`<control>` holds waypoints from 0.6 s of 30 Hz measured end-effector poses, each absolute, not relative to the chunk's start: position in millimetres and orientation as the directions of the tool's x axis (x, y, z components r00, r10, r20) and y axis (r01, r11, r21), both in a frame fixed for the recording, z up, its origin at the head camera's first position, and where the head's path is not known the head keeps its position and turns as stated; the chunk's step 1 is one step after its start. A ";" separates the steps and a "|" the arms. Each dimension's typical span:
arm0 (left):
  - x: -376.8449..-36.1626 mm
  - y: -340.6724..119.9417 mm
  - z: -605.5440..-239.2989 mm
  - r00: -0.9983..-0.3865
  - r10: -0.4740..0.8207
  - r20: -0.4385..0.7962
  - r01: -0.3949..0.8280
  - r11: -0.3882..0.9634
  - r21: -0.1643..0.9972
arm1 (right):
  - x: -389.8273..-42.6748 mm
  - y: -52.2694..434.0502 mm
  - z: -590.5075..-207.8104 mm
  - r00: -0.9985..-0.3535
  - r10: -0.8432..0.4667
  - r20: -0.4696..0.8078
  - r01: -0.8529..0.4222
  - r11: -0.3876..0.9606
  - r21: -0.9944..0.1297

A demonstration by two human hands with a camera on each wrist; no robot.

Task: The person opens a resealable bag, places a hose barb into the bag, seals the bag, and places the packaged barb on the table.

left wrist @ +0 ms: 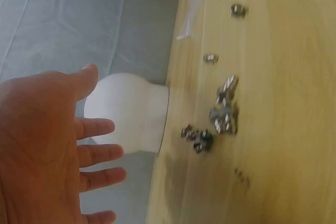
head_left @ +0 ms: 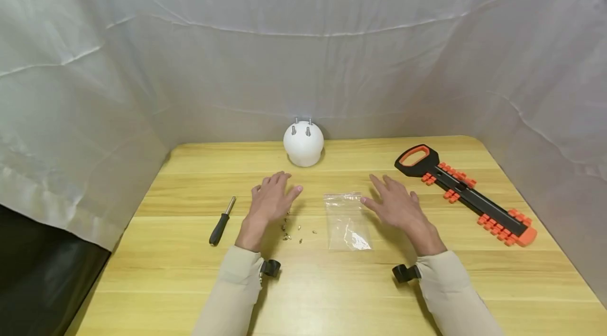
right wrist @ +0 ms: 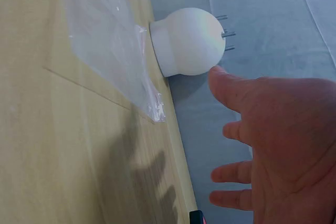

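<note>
Both hands hover over the tabletop (head_left: 189, 273), fingers spread wide, holding nothing: left hand (head_left: 271, 200) above scattered small screws (head_left: 293, 230), right hand (head_left: 397, 204) beside one clear bag (head_left: 347, 221).

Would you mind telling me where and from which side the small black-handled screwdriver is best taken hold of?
Grip the small black-handled screwdriver around its thick black handle, the end nearer the person, coming from above with the left hand, which hovers open just to its right. It lies flat on the wooden table, with bare wood on either side, so fingers can probably close across it.
</note>
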State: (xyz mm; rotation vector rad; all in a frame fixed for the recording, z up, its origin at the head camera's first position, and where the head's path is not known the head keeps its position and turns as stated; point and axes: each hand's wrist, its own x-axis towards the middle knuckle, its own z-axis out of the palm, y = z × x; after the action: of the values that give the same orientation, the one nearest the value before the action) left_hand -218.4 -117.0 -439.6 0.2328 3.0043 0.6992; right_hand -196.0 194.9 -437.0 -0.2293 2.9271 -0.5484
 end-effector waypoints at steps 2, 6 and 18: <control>-216.7 -113.8 -439.6 -0.986 0.166 -0.012 0.143 0.878 0.457 | -193.3 194.1 -437.2 -0.974 -0.191 -0.125 -0.132 0.919 -0.372; -215.4 -109.4 -441.8 -0.983 0.185 -0.017 0.154 0.862 0.484 | -188.4 192.4 -437.8 -0.966 -0.231 -0.111 -0.173 0.908 -0.382; -211.7 -96.9 -446.4 -0.975 0.216 -0.046 0.167 0.856 0.489 | -172.2 189.2 -433.5 -0.942 -0.308 -0.135 -0.218 0.865 -0.451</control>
State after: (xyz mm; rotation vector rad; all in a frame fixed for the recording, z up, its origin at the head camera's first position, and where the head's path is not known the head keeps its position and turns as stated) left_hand -211.7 -96.9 -446.4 0.3027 2.9307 0.7593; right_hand -172.2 189.2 -433.5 -0.4046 2.8364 -0.6508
